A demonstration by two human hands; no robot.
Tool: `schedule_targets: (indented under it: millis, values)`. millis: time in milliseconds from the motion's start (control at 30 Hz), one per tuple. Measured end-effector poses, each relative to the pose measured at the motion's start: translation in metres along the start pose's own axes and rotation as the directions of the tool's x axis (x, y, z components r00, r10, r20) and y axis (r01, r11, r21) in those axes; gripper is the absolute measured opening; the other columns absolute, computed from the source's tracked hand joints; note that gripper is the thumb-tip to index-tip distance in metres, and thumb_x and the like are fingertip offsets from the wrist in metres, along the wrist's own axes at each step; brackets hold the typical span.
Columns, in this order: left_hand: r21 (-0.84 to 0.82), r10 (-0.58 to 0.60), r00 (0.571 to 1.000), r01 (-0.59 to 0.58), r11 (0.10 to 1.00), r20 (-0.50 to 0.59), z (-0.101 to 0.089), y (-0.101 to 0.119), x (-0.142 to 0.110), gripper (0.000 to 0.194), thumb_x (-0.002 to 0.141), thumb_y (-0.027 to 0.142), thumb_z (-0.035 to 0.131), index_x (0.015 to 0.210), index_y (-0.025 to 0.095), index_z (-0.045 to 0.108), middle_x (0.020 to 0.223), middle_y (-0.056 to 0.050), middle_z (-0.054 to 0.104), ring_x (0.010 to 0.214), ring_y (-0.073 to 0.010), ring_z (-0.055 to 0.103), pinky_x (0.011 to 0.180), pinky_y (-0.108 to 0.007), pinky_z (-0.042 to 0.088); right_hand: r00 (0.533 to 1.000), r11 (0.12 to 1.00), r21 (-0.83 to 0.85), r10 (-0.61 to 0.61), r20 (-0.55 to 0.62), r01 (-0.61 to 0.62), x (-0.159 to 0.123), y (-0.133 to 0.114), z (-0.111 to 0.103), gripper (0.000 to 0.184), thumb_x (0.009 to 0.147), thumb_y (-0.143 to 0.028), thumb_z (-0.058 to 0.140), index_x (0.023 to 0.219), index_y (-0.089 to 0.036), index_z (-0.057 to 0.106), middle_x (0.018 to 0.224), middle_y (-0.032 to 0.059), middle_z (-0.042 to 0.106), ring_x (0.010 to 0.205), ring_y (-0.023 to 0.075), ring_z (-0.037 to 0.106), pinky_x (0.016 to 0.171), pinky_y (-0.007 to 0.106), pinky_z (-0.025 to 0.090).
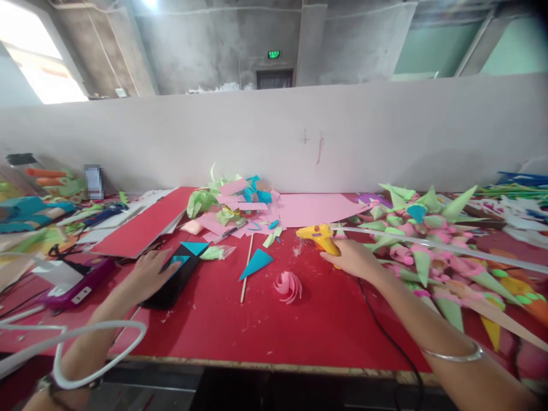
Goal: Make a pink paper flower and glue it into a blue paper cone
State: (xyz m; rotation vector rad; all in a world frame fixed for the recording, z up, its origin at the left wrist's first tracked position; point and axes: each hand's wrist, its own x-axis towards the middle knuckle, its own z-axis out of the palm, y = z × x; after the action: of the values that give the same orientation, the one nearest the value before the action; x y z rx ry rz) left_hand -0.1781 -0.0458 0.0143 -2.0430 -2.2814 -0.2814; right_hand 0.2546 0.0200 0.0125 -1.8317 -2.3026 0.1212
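Head camera view: nearest me, a white cable (107,326) loops across the left forearm, over the front edge of the red tabletop (240,337). A pink paper rosette (287,287) sits alone mid-table, within easy reach of both hands. The two hands are well apart. On the left, the left hand (149,275) lies over a dark flat slab (171,290), perhaps a phone, its fingertips at a small blue paper piece (176,261); I can't tell whether they pinch it. The right hand (349,258) is wrapped round the grip of a yellow glue gun (321,237), nozzle leftward, probably so its long glue stick (432,244) can trail clear behind. Between them a blue paper triangle (258,264) lies over a thin wooden stick (243,290). Beyond, paper scraps (233,188) are heaped, seemingly pushed back to free working room, before a pale partition (240,137).
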Motion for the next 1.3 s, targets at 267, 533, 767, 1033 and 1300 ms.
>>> schedule_targets:
  millis: [267, 533, 767, 1033, 1300]
  values:
    - [-0.144, 0.136, 0.988, -0.125, 0.982, 0.068, 0.044, 0.05, 0.019, 0.06, 0.079, 0.051, 0.029, 0.127, 0.014, 0.033, 0.135, -0.013, 0.032, 0.128, -0.0271, 0.02, 0.101, -0.045, 0.02, 1.0, 1.0, 0.021, -0.018, 0.018, 0.017, 0.0, 0.0, 0.0, 0.029, 0.076, -0.04, 0.046, 0.092, -0.019, 0.058, 0.083, 0.0072, 0.065, 0.076, 0.0229, 0.061, 0.054, 0.023, 0.034]
    - [-0.596, 0.245, 0.969, -0.181, 0.783, 0.028, 0.018, 0.081, 0.017, 0.059, 0.082, 0.052, 0.022, 0.128, 0.016, 0.033, 0.135, -0.008, 0.035, 0.124, -0.019, 0.03, 0.103, -0.034, 0.024, 0.999, 0.998, 0.058, -0.036, 0.035, 0.034, 0.002, 0.002, 0.002, 0.027, 0.076, -0.038, 0.048, 0.089, -0.018, 0.06, 0.083, 0.0079, 0.065, 0.075, 0.022, 0.061, 0.056, 0.023, 0.035]
    - [-0.208, 0.064, 0.998, -0.067, 0.976, -0.02, 0.012, 0.031, 0.021, 0.051, 0.084, 0.043, 0.019, 0.122, 0.02, 0.042, 0.132, -0.007, 0.04, 0.124, -0.024, 0.03, 0.103, -0.049, 0.011, 0.998, 0.996, 0.058, -0.062, 0.026, 0.061, 0.003, 0.006, 0.005, 0.026, 0.075, -0.038, 0.047, 0.085, -0.018, 0.059, 0.08, 0.0072, 0.065, 0.074, 0.0216, 0.06, 0.056, 0.023, 0.036]
    - [-0.037, 0.139, 0.963, -0.134, 0.99, 0.232, 0.025, 0.056, 0.01, 0.064, 0.082, 0.051, 0.02, 0.134, 0.013, 0.022, 0.141, -0.008, 0.02, 0.13, -0.0205, 0.016, 0.104, -0.044, 0.012, 0.997, 0.996, 0.047, -0.073, 0.022, 0.072, 0.002, 0.004, 0.004, 0.025, 0.076, -0.039, 0.046, 0.083, -0.018, 0.058, 0.081, 0.0068, 0.064, 0.073, 0.0212, 0.06, 0.056, 0.024, 0.036]
    - [-0.454, 0.271, 0.956, -0.192, 0.87, 0.116, -0.005, 0.054, 0.005, 0.065, 0.08, 0.056, 0.022, 0.129, 0.014, 0.033, 0.138, -0.007, 0.029, 0.127, -0.019, 0.025, 0.105, -0.034, 0.017, 0.998, 0.997, 0.048, -0.054, 0.029, 0.053, 0.0, 0.002, 0.003, 0.027, 0.075, -0.037, 0.048, 0.09, -0.018, 0.058, 0.083, 0.0076, 0.065, 0.076, 0.0222, 0.06, 0.057, 0.023, 0.037]
